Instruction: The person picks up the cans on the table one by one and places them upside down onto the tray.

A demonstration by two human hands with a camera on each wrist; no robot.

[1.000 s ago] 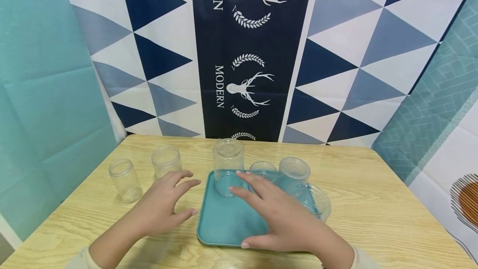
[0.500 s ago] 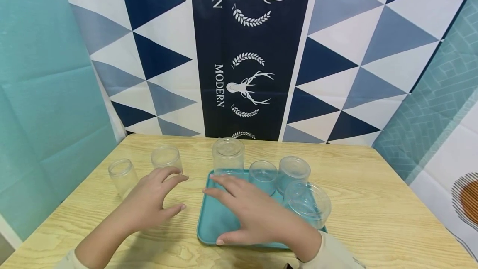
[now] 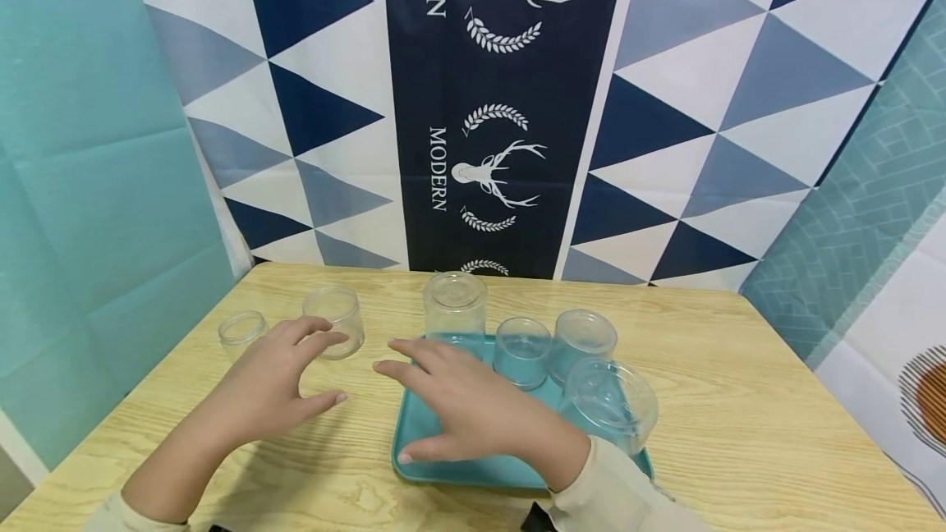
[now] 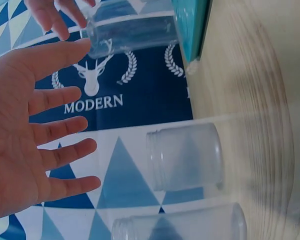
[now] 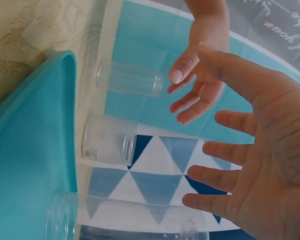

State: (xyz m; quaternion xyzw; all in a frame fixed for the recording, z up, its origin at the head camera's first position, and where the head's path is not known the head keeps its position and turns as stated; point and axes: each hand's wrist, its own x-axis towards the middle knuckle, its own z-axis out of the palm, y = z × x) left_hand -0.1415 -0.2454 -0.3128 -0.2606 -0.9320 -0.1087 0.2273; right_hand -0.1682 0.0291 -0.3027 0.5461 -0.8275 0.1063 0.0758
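My left hand point(image 3: 277, 376) hovers over the table's left side, fingers spread and holding nothing. Just beyond it stand two clear plastic jars: a narrow jar point(image 3: 240, 328), partly hidden by the hand, and a wider jar point(image 3: 342, 327). My right hand point(image 3: 473, 409), also spread and bare, is above the left part of a teal tray point(image 3: 421, 470). At the tray's back left stands a tall clear jar point(image 3: 454, 310), its lower part behind the right hand. In the right wrist view the wider jar point(image 5: 109, 140) and narrow jar point(image 5: 130, 78) stand upright on the table, apart from both hands.
On the tray's right side are a small clear jar point(image 3: 522, 355), another clear jar point(image 3: 584, 339) and a wide clear jar point(image 3: 609, 401), close together. A patterned cloth point(image 3: 488, 89) hangs behind the wooden table point(image 3: 746, 401).
Both hands have moved left, the right one from the tray's middle to its left edge. The left hand now covers more of the narrow jar. The jars and tray stay put.
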